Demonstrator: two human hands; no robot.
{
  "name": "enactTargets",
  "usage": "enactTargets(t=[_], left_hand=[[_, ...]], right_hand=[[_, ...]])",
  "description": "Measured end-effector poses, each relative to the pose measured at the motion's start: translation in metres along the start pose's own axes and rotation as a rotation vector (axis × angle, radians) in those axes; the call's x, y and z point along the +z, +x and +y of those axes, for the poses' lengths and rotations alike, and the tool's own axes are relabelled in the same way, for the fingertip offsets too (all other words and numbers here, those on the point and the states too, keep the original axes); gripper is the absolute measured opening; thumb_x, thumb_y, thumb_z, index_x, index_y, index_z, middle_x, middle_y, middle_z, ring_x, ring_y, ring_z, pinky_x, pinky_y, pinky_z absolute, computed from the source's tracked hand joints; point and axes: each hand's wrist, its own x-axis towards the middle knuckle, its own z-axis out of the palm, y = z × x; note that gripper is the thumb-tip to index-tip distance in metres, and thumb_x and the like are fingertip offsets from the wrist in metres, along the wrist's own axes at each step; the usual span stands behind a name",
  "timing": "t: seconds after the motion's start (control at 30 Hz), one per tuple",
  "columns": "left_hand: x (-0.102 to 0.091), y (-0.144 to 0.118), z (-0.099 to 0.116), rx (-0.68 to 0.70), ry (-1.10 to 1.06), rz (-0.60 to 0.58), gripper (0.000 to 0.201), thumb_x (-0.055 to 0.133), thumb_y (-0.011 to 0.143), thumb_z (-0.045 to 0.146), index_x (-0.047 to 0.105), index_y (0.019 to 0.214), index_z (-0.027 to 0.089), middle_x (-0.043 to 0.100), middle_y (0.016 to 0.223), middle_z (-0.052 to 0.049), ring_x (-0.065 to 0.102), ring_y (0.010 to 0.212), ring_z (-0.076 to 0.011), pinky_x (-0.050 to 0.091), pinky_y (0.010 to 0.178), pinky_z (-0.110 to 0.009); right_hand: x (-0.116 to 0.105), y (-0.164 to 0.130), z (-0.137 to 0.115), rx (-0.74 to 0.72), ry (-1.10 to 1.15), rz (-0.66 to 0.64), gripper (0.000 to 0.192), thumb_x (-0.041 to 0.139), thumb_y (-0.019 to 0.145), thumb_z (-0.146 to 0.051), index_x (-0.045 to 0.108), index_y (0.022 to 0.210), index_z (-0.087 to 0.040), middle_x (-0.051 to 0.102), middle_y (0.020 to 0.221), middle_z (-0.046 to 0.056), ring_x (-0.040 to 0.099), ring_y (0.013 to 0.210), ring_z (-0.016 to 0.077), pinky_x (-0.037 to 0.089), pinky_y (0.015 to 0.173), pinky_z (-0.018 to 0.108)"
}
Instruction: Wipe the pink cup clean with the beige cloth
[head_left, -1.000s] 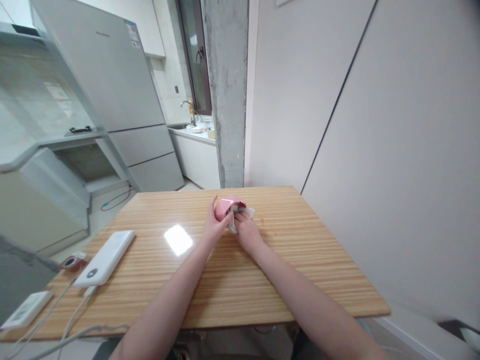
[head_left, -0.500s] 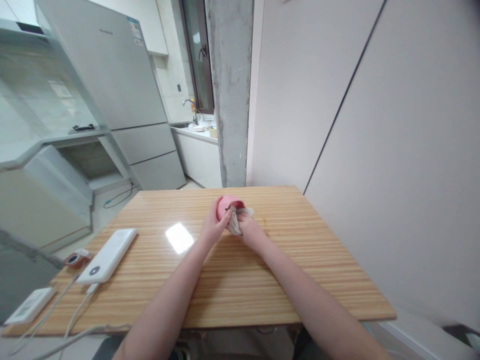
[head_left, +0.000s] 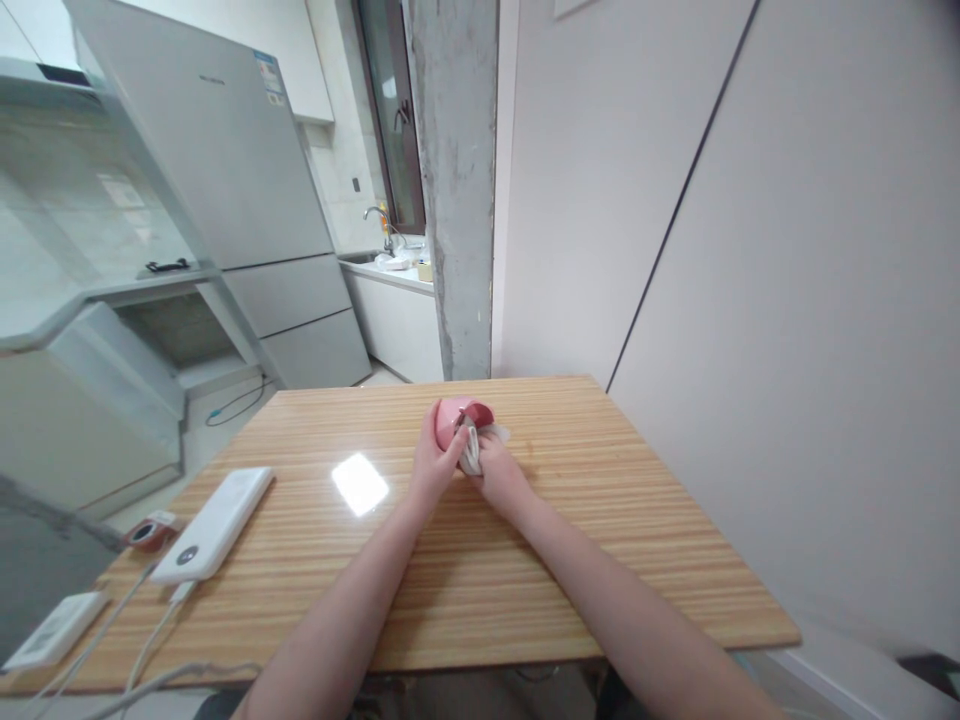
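At the far left edge of the wooden table (head_left: 570,580), a small white device (head_left: 52,632) with cables is seen, and next to it a white power bank (head_left: 214,524) is laid, with a small red object (head_left: 150,530) just beside it. Near the middle of the far part of the table, a pink cup (head_left: 454,420) is held tilted by the left hand (head_left: 431,465), whose fingers are closed around its side. A white cloth (head_left: 472,452) is pressed against the cup's opening by the right hand (head_left: 501,475), fingers clamped on it. Behind, a grey fridge (head_left: 247,200) is seen.
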Motion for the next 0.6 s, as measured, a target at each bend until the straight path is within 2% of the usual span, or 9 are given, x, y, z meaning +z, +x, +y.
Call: enactTargets(t=[0.13,0.2,0.27,0.37,0.43,0.5,0.6], left_hand=[[-0.013,0.008,0.003,0.012,0.043,-0.073,0.064,0.063,0.078,0.04,0.041,0.134,0.018,0.052,0.132,-0.011,0.048,0.124,-0.0263,0.035,0.107,-0.041],[-0.014,0.01,0.002,0.011,0.03,-0.145,0.065,0.066,0.075,0.038,0.044,0.133,0.019,0.054,0.131,-0.011,0.049,0.123,-0.0261,0.035,0.107,-0.04],[-0.009,0.009,-0.002,-0.019,-0.046,-0.172,0.072,0.069,0.072,0.037,0.04,0.136,0.019,0.056,0.128,-0.011,0.052,0.12,-0.0254,0.037,0.106,-0.041],[0.006,0.003,-0.008,-0.1,-0.237,-0.107,0.094,0.072,0.07,0.037,0.02,0.146,0.018,0.058,0.124,-0.013,0.057,0.114,-0.0239,0.041,0.103,-0.04],[0.016,-0.002,-0.011,-0.128,-0.297,-0.058,0.099,0.073,0.069,0.038,0.015,0.147,0.019,0.053,0.13,-0.015,0.053,0.119,-0.0244,0.039,0.104,-0.039],[0.021,-0.006,-0.011,-0.139,-0.258,-0.015,0.09,0.072,0.071,0.04,0.024,0.144,0.018,0.047,0.137,-0.015,0.047,0.126,-0.0254,0.035,0.107,-0.039],[0.013,-0.005,-0.009,-0.085,-0.128,0.023,0.073,0.066,0.075,0.042,0.037,0.137,0.017,0.045,0.139,-0.014,0.043,0.13,-0.0256,0.031,0.11,-0.039]], right_hand=[[-0.007,0.002,0.001,-0.03,-0.136,-0.098,0.032,0.056,0.078,-0.009,0.063,0.109,-0.015,0.063,0.108,0.013,0.052,0.108,0.0249,0.043,0.096,0.039],[-0.011,0.002,0.001,0.012,-0.23,-0.131,0.028,0.051,0.083,-0.01,0.064,0.108,-0.015,0.063,0.107,0.013,0.052,0.107,0.0242,0.044,0.093,0.037],[-0.011,0.001,0.0,0.046,-0.267,-0.131,0.024,0.048,0.087,-0.013,0.066,0.103,-0.016,0.064,0.105,0.013,0.052,0.105,0.0237,0.045,0.091,0.036],[-0.006,-0.001,0.0,0.06,-0.198,-0.043,0.023,0.049,0.086,-0.01,0.067,0.1,-0.015,0.065,0.101,0.013,0.053,0.103,0.0238,0.045,0.09,0.037],[-0.001,-0.002,0.001,0.065,-0.11,0.052,0.029,0.052,0.08,-0.006,0.065,0.104,-0.014,0.064,0.104,0.012,0.053,0.104,0.0235,0.045,0.093,0.038],[0.003,-0.003,0.004,0.061,-0.04,0.081,0.039,0.056,0.073,-0.002,0.063,0.109,-0.015,0.063,0.11,0.012,0.053,0.106,0.0235,0.044,0.096,0.038],[0.004,-0.002,0.008,0.019,-0.032,-0.01,0.045,0.059,0.067,0.0,0.063,0.11,-0.014,0.063,0.112,0.011,0.052,0.108,0.0239,0.043,0.099,0.037]])
